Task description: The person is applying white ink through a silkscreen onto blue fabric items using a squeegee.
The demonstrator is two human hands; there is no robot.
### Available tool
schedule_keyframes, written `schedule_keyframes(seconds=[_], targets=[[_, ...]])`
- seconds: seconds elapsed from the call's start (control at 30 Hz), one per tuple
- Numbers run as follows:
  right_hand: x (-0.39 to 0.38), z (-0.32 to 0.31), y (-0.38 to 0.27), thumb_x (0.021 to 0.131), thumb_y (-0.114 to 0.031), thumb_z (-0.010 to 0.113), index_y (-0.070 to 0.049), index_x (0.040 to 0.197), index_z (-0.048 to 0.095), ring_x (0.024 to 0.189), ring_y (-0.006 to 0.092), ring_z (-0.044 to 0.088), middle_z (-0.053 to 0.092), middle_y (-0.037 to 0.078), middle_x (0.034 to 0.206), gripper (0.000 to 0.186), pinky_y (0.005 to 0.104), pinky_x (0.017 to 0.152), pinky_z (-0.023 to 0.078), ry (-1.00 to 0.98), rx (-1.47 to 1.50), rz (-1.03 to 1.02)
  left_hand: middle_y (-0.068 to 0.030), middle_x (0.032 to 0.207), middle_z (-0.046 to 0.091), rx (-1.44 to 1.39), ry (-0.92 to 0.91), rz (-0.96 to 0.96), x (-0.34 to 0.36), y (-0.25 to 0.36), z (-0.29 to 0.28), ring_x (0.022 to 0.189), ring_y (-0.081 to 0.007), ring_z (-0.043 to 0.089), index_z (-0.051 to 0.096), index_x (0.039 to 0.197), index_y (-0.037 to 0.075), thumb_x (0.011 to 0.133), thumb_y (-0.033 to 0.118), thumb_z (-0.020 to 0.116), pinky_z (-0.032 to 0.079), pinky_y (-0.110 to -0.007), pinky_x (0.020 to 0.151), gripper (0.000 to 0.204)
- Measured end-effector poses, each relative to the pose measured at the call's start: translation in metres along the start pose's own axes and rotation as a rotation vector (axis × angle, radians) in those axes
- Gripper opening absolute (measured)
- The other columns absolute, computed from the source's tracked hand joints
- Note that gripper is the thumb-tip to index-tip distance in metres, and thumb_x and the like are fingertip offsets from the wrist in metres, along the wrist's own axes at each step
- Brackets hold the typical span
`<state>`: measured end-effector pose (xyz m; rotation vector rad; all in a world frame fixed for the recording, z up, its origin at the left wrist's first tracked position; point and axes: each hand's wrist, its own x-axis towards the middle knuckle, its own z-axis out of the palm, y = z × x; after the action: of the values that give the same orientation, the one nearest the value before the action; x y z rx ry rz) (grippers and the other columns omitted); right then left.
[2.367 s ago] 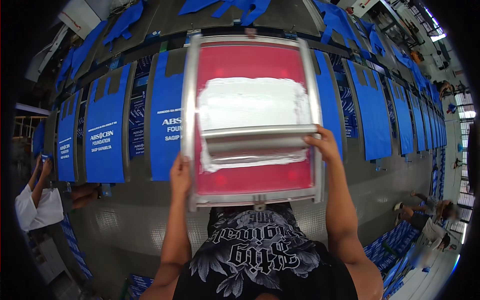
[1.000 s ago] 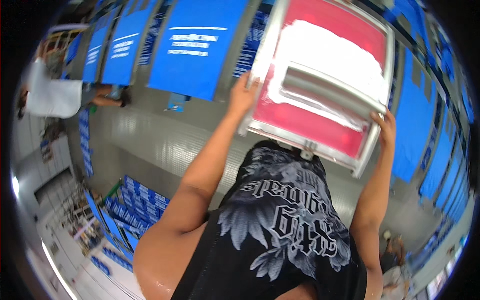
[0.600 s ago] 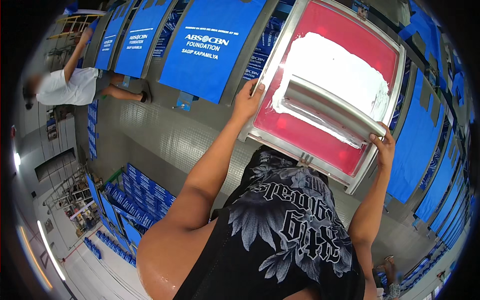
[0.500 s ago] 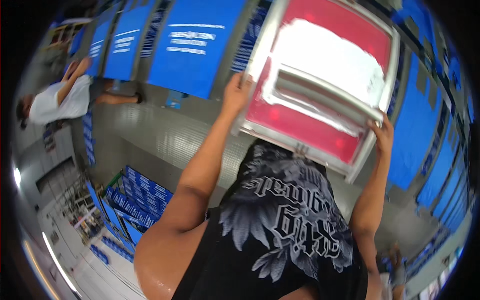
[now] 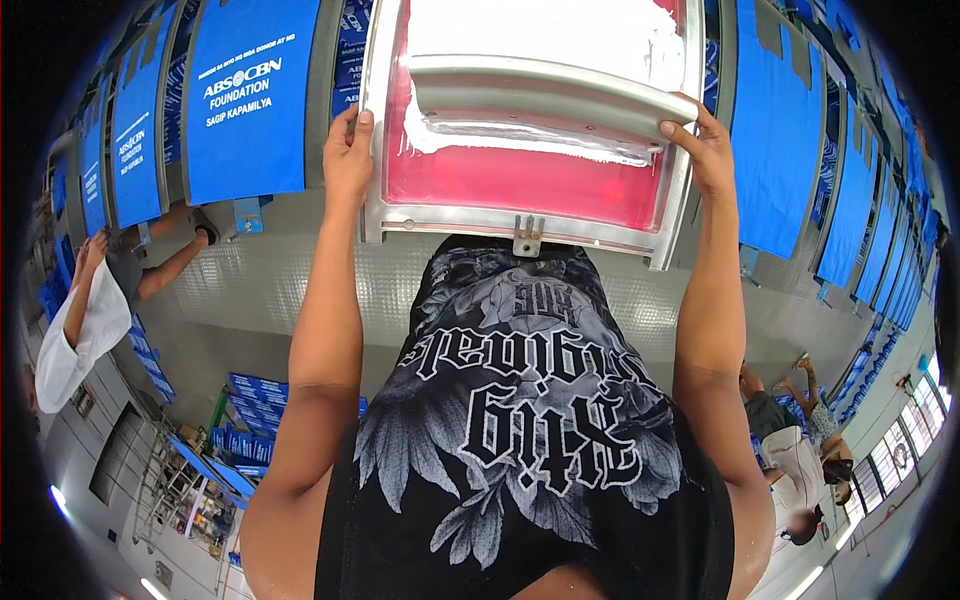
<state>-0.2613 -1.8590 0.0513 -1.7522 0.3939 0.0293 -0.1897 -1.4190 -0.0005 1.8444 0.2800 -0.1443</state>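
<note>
A screen printing frame (image 5: 375, 190) of pale metal is in front of my body, with pink-red mesh (image 5: 520, 190) and a thick layer of white ink (image 5: 540, 35). Across the ink lies a metal squeegee (image 5: 540, 92), spanning most of the frame's width. My left hand (image 5: 348, 155) is closed on the left rail, thumb on top. At the right rail my right hand (image 5: 706, 150) is closed, its thumb and fingers around the rail where the squeegee's right end rests. A small metal bracket (image 5: 528, 236) sits at the middle of the near rail.
Blue fabric panels with white print (image 5: 250, 100) lie in a row to the left, and more blue panels (image 5: 780, 130) to the right. At the left stands a person in white (image 5: 85, 330); other people (image 5: 795, 460) are at the lower right. A rack of blue pieces (image 5: 245, 425) stands lower left.
The frame now sits squarer and further left in view, both hands still on it. The whole view has turned, and the person at left appears lower.
</note>
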Motion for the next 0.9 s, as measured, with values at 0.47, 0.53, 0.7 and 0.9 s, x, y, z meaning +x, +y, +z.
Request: schedule_keyframes(seconds=[0.47,0.53,0.7,0.9], targets=[[-0.007,-0.01,-0.001,0.062,-0.009,0.076,-0.003,0.104,0.063,0.109,0.0222,0.054,0.061,0.008,0.112,0.044,0.035,0.094,0.04,-0.067,-0.391,-0.206,-0.0148,0.112,0.056,0.579,0.055,0.395,-0.003,0.035,-0.01,0.109,-0.0263,0.051,0.055,0.119,0.004,0.082,0.034,0.066,0.039,-0.037,0.094,0.049],[-0.029,-0.008,-0.023,0.06,-0.008,0.072,-0.006,0.1,0.062,0.108,0.0252,0.053,0.059,0.008,0.113,0.041,0.0443,0.099,0.034,-0.134,-0.688,-0.278,-0.0138,0.119,0.051,0.581,-0.121,0.52,-0.03,0.091,-0.007,0.114,-0.0288,0.046,0.055,0.121,0.007,0.077,0.028,0.07,0.038,-0.041,0.095,0.051],[-0.072,0.043,-0.056,0.061,0.001,0.059,-0.008,0.102,0.062,0.096,0.0285,0.058,0.064,0.01,0.093,0.042,0.0515,0.101,0.029,-0.234,-1.137,-0.223,-0.0139,0.106,0.06,1.011,-0.616,0.692,-0.029,0.138,0.029,0.101,-0.0296,0.056,0.061,0.109,0.008,0.069,0.016,0.072,0.044,-0.039,0.084,0.042],[0.024,0.012,-0.069,0.064,-0.001,0.057,-0.008,0.108,0.062,0.098,0.0296,0.059,0.065,0.013,0.1,0.044,0.0533,0.101,0.029,-0.081,-1.065,-0.359,-0.0124,0.09,0.064,0.963,-0.452,0.727,0.038,0.168,0.065,0.09,-0.0315,0.058,0.063,0.097,0.005,0.065,0.007,0.067,0.044,-0.04,0.083,0.032]])
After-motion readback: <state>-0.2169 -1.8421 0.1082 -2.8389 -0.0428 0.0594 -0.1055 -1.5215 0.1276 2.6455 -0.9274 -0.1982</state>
